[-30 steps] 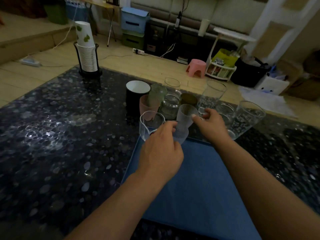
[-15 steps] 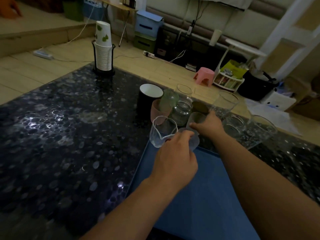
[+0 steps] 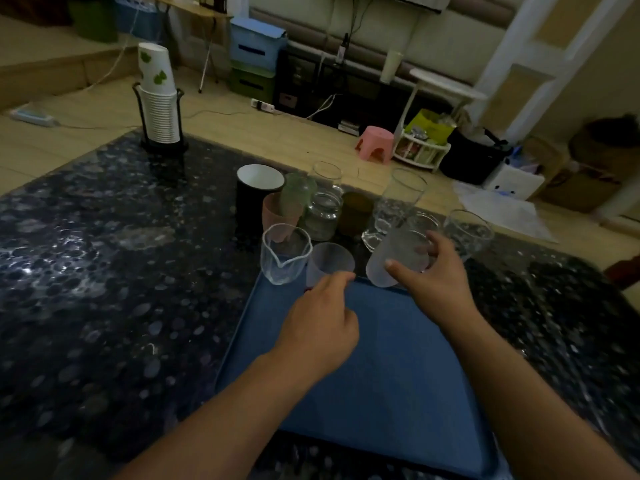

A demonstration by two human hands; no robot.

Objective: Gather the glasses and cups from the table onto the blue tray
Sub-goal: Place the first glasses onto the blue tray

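The blue tray [image 3: 381, 368] lies on the dark speckled table [image 3: 104, 271] in front of me. My right hand [image 3: 436, 282] grips a frosted tumbler [image 3: 398, 258], tilted just above the tray's far edge. My left hand [image 3: 322, 323] curls its fingers round the base of a small frosted cup [image 3: 329, 259] standing at the tray's far left end. A clear spouted glass [image 3: 285, 254] stands beside that cup at the tray's corner. Behind them cluster a black cup [image 3: 258, 192], a pink cup [image 3: 277, 216] holding a green one, a glass jar [image 3: 322, 216], an amber glass [image 3: 355, 213] and clear glasses [image 3: 400, 199].
A holder with a stack of paper cups [image 3: 159, 109] stands at the table's far left corner. Another clear glass [image 3: 467, 233] is right of my right hand, near the table's far edge. Beyond the table lie a pink stool [image 3: 375, 143] and boxes on the floor.
My left hand has brought the small frosted cup down onto the tray's far end. My right hand has taken up a frosted tumbler from the cluster and drawn it toward the tray.
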